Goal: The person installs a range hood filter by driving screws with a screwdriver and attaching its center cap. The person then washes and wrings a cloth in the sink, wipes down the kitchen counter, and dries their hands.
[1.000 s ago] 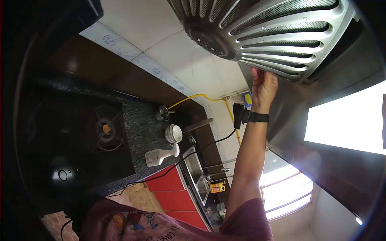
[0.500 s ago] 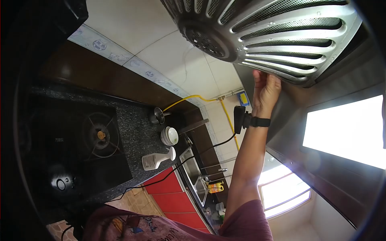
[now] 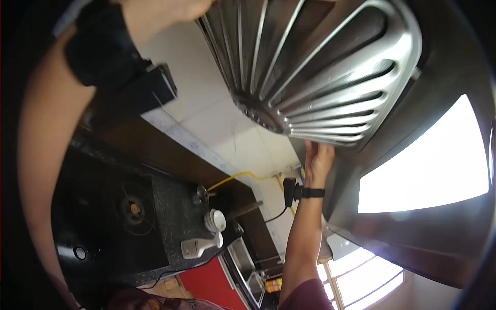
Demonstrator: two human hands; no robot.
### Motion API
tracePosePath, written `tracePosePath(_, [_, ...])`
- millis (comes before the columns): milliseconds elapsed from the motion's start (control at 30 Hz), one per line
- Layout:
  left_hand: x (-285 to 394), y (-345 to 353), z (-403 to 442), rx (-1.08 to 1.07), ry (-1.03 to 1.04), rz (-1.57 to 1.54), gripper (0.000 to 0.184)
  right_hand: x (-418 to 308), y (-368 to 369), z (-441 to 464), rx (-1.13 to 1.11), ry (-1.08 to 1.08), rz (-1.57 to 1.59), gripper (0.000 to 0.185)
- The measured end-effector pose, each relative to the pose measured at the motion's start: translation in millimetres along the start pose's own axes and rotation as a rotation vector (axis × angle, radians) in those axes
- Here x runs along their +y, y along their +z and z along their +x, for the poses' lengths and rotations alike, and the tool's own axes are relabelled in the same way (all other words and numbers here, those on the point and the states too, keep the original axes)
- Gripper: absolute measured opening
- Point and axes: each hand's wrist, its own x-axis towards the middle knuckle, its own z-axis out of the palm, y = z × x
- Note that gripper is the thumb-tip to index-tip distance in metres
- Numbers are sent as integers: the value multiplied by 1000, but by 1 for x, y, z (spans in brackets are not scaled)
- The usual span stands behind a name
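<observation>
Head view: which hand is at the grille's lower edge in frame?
The right hand, below the metal grille at its lower edge; the left hand is at the frame's top, partly cut off.

L forearm [image 3: 44, 144] now in view down L side; L hand [image 3: 165, 15] at top, upper L, fingers by the cover's edge; L wrist's black device [image 3: 157, 88] lower + further in. Slotted metal cover [image 3: 320, 93] sits lower, diff. angle. R hand [image 3: 320, 163] lower, slightly L. Spray bottle [image 3: 194, 248] + bowls [image 3: 214, 221] lower too; less shirt front [image 3: 160, 302] showing at btm.
</observation>
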Motion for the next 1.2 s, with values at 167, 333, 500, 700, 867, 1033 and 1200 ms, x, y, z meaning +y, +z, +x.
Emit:
tracePosePath(167, [-4, 0, 11, 24, -49, -163, 49, -13, 13, -8, -21, 3, 103, 22])
tracePosePath(333, [14, -1, -1, -135, 22, -312, 49, -9, 8, -6, -58, -7, 166, 21])
tracePosePath(500, [31, 2, -4, -44, -22, -184, 53, -7, 4, -5, -88, -9, 180, 20])
tracePosePath(700, [-2, 5, 28, -29, -156, -202, 52, -3, -1, -6, -75, 2, 137, 18])
tracePosePath(867, [-4, 7, 36, 21, -145, -192, 52, -2, -6, -5, -87, 23, 121, 20])
tracePosePath(1033, [10, 6, 39, 44, -75, -108, 53, -3, 4, -5, -108, -36, 139, 24])
tracePosePath(1200, [9, 9, 49, 4, -4, -177, 54, 6, 11, -1, -52, -58, 259, 34])
